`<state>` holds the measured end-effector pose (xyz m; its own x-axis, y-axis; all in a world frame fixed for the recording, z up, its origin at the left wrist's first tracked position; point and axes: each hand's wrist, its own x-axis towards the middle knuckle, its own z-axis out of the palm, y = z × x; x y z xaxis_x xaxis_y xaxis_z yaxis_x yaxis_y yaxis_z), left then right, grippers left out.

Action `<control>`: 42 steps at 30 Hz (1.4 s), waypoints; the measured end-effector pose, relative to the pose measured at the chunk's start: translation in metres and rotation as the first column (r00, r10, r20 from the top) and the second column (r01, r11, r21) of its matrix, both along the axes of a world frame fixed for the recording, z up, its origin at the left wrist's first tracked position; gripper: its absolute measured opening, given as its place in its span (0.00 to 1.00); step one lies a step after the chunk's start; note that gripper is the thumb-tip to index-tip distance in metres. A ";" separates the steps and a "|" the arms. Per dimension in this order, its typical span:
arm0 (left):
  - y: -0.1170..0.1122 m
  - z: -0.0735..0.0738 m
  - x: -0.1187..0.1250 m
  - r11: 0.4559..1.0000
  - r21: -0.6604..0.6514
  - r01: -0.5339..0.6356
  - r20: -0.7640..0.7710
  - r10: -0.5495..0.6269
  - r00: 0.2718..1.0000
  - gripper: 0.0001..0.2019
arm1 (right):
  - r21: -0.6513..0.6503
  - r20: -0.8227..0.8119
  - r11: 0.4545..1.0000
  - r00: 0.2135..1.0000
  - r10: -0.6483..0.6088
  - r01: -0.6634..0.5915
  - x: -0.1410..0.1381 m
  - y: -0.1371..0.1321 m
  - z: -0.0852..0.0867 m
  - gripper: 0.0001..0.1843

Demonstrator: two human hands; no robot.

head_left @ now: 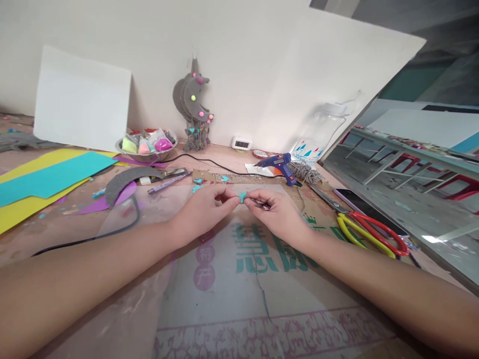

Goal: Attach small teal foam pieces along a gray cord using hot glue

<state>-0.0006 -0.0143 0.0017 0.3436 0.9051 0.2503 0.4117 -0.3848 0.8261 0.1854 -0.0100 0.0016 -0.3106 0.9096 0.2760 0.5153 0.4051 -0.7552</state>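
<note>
My left hand and my right hand meet over a clear plastic sheet that lies on printed cardboard. Between their fingertips is a small teal foam piece. The left hand's fingers pinch it from the left. The right hand's fingers are closed round a thin dark tool whose tip touches the piece. Other small teal pieces lie just beyond the hands.
A blue glue gun and grey yarn lie behind the right hand. Yellow and red scissors and a phone sit at the right. Teal and yellow foam sheets, a grey foam arc, a bowl of clay packets and a grey moon ornament are at the left and back.
</note>
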 end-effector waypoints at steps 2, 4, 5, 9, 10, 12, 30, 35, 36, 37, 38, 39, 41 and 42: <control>0.000 0.000 0.000 1.000 -0.011 0.010 0.006 -0.010 1.000 0.12 | 0.000 -0.013 1.000 1.000 0.013 -0.013 0.000 0.000 0.000 0.06; 0.000 0.000 0.000 1.000 -0.013 0.018 0.007 -0.018 1.000 0.11 | -0.003 -0.019 1.000 1.000 0.015 -0.015 0.000 0.000 0.000 0.06; 0.000 0.000 0.000 1.000 -0.005 0.025 0.008 -0.024 1.000 0.11 | -0.005 -0.020 1.000 1.000 0.016 -0.016 0.000 0.001 0.000 0.06; 0.002 0.000 0.001 0.999 0.030 0.038 0.007 -0.039 0.999 0.11 | -0.017 -0.027 1.000 0.999 0.021 -0.021 0.000 0.001 -0.003 0.06; 0.002 -0.001 0.001 0.999 0.033 0.038 0.003 -0.039 0.999 0.11 | -0.019 -0.029 1.000 0.999 0.022 -0.022 0.000 0.001 -0.003 0.06; 0.002 -0.001 0.001 0.999 0.031 0.039 -0.002 -0.039 0.999 0.11 | -0.020 -0.030 1.000 0.999 0.020 -0.021 0.000 0.002 -0.005 0.06; 0.003 0.002 -0.001 0.997 -0.065 -0.042 0.023 0.043 0.999 0.13 | -0.021 -0.063 1.000 0.998 -0.011 0.010 -0.002 0.002 0.005 0.10; 0.003 0.003 -0.001 0.997 -0.069 -0.045 0.023 0.047 0.999 0.12 | 0.001 -0.126 1.000 0.992 -0.026 0.026 0.000 0.000 0.004 0.09; 0.003 0.002 -0.001 0.996 -0.073 -0.051 0.018 0.053 0.998 0.12 | 0.008 -0.153 0.999 0.988 -0.032 0.033 0.001 0.000 0.004 0.10; 0.003 0.002 -0.001 0.996 -0.073 -0.053 0.013 0.055 0.998 0.12 | 0.011 -0.165 0.999 0.986 -0.036 0.038 0.002 0.001 0.003 0.11; 0.003 0.002 -0.001 0.996 -0.069 -0.053 0.009 0.053 0.999 0.12 | 0.009 -0.160 0.999 0.987 -0.035 0.037 0.003 0.001 0.003 0.13; 0.003 0.002 -0.002 0.997 -0.064 -0.049 0.008 0.049 0.999 0.12 | 0.001 -0.142 1.000 0.989 -0.030 0.031 0.003 0.002 0.003 0.14; 0.003 0.002 -0.001 0.997 -0.061 -0.045 0.014 0.046 0.999 0.11 | -0.021 -0.096 1.000 0.995 -0.014 0.012 0.002 0.003 0.003 0.11; 0.002 0.002 -0.001 0.997 -0.069 -0.042 0.023 0.043 0.999 0.11 | -0.029 -0.077 1.000 0.997 -0.006 0.003 0.001 0.003 0.004 0.08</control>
